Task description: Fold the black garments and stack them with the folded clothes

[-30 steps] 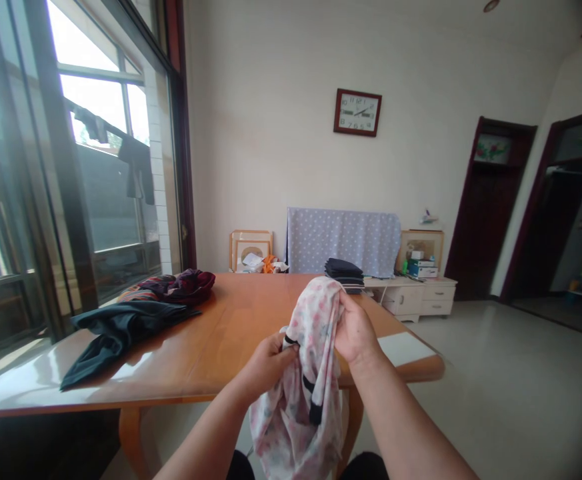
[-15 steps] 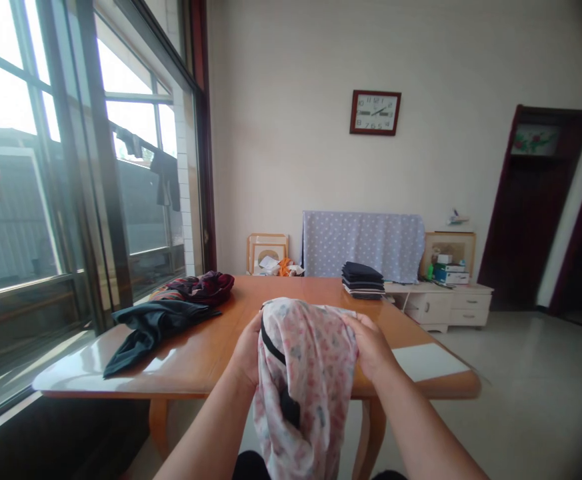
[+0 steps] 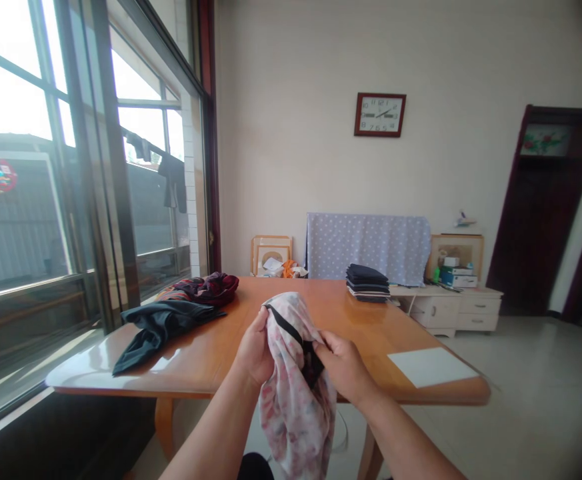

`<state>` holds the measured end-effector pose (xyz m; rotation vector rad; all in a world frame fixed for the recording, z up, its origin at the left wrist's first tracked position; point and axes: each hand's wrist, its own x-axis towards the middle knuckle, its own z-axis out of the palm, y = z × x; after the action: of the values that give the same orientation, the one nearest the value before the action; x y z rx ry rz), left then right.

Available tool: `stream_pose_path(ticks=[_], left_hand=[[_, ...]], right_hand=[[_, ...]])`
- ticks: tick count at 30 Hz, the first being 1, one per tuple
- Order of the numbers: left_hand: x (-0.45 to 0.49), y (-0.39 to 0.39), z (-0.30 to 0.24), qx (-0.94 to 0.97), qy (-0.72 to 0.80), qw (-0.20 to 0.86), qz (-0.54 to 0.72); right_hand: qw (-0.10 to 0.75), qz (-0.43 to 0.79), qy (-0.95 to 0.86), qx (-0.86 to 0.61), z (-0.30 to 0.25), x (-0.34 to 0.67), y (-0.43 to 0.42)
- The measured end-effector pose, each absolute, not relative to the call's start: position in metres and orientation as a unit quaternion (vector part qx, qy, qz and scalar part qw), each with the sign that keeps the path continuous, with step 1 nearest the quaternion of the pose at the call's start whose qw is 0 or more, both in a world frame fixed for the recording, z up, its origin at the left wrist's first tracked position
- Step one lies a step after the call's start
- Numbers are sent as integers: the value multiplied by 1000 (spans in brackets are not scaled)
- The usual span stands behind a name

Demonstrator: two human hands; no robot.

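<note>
Between my hands hangs a pale garment [image 3: 295, 407] with a pink floral print and black trim; its exact kind is hard to tell in the bunched folds. My left hand [image 3: 257, 347] grips its upper left edge, beside the black band. On the other side, my right hand [image 3: 343, 360] pinches the cloth where a dark part shows in the opening. The garment's lower end drops in front of the near edge of the wooden table [image 3: 251, 297] and runs out of view at the bottom.
A dark green garment [image 3: 163, 327] and a maroon patterned cloth [image 3: 213, 288] lie on the table's left side. Towards the back right stands a stack of folded dark clothes [image 3: 367, 283]. A white sheet [image 3: 431, 367] lies near the right corner. Windows line the left.
My right hand has moved inward and down from the garment's right edge to its dark opening. The cloth is now narrower and more bunched. My view has shifted slightly left.
</note>
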<state>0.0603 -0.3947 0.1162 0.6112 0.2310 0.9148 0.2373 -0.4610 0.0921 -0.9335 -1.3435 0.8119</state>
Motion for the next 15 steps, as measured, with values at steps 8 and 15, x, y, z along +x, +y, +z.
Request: stream_pose_path(ticks=[8,15], left_hand=[[54,-390,110,296,225,816,444],[61,-397,111,317,232,811,433]], right_hand=[[696,574,-312,-298,113,268,-456],[704,595,-262,-286,121,273,-464]])
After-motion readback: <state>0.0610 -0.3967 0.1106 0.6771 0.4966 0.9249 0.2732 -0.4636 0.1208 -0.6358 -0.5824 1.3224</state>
